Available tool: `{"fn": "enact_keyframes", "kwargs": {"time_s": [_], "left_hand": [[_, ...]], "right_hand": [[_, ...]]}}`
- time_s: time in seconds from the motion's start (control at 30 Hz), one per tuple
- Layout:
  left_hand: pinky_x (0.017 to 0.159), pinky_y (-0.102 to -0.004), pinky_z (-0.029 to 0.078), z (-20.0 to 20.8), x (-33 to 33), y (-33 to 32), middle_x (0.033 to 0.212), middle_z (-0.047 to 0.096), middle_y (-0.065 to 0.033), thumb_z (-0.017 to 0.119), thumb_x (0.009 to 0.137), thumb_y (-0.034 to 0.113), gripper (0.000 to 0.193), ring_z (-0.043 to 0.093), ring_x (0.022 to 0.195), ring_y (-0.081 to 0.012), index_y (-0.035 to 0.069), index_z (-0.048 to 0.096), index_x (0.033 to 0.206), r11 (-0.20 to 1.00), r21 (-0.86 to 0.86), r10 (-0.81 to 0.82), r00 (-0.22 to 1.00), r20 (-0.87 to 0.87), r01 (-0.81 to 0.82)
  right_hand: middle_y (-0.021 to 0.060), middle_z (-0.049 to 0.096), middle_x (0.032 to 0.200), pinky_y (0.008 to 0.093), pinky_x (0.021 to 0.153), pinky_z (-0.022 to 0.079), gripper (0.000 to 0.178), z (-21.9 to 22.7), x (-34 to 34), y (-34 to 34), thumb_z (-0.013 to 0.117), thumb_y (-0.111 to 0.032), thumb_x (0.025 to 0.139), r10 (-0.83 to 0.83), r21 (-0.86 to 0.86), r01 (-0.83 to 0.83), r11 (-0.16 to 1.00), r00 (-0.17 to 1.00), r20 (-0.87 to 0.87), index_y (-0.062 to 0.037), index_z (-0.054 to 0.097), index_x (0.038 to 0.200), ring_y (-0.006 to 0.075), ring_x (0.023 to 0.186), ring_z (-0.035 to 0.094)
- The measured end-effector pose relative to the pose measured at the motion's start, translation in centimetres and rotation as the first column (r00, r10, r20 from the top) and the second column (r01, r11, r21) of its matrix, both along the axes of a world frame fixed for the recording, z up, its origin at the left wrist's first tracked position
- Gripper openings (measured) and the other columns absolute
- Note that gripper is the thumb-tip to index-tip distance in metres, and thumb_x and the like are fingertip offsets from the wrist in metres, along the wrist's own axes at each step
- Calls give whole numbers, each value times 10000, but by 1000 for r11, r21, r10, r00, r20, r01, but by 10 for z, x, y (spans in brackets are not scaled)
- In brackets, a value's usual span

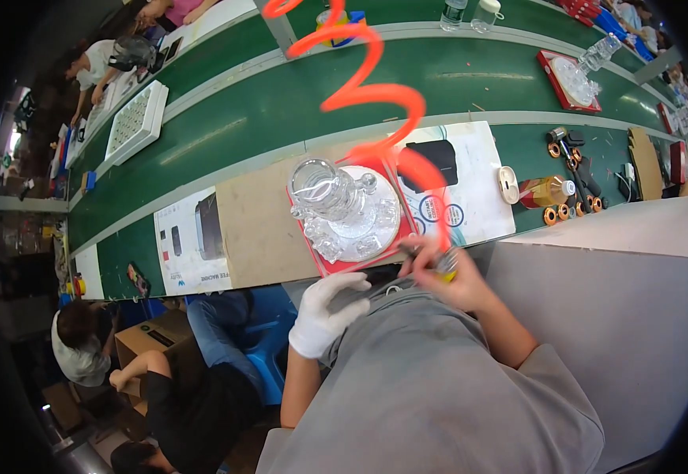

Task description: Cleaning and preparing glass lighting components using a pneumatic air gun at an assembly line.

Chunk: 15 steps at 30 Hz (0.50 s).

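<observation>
My left hand (322,316), in a white glove, hovers at the bench's near edge with its fingers curved and apart, holding nothing. My bare right hand (464,286) is closed around a small air tool (447,267) with yellow and dark parts, blurred by motion. From it an orange coiled hose (411,107) runs up and away. Just beyond both hands, a red tray (374,265) carries a round white base (379,223) with clear, knobbly parts around its rim. A clear glass-like cylinder (320,193) stands upright on that base.
Cardboard sheets (261,209) cover part of the green bench. Rightward lie a white oval piece (507,185), an amber bottle (545,192) and several copper-coloured rings (551,215). A similar tray (553,83) stands farther right. Grey panelling (605,316) borders my right; another person (194,379) sits left.
</observation>
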<state>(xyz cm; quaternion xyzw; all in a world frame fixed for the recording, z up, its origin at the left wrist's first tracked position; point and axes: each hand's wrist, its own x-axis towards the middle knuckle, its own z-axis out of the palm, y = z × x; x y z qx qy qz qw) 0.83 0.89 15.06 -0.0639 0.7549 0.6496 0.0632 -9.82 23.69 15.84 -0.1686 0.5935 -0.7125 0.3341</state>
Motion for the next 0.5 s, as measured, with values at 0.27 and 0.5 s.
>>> {"fn": "enact_keyframes", "kwargs": {"time_s": [0.27, 0.5], "left_hand": [[666, -386, 501, 53, 7, 16, 692, 619, -84, 527, 927, 472, 489, 612, 661, -247, -15, 562, 941, 794, 587, 53, 943, -327, 159], [459, -291, 396, 53, 22, 2, 452, 347, 41, 418, 976, 447, 414, 375, 380, -113, 103, 467, 751, 816, 575, 331, 867, -373, -65]], "right_hand": [[151, 503, 1312, 361, 980, 416, 378, 9, 11, -44, 747, -195, 786, 351, 29, -386, 922, 801, -484, -43, 622, 1109, 261, 1200, 518], [79, 642, 938, 326, 713, 502, 222, -82, -78, -11, 663, -158, 820, 86, 544, 285, 789, 826, -557, -69, 669, 1024, 215, 738, 647]]}}
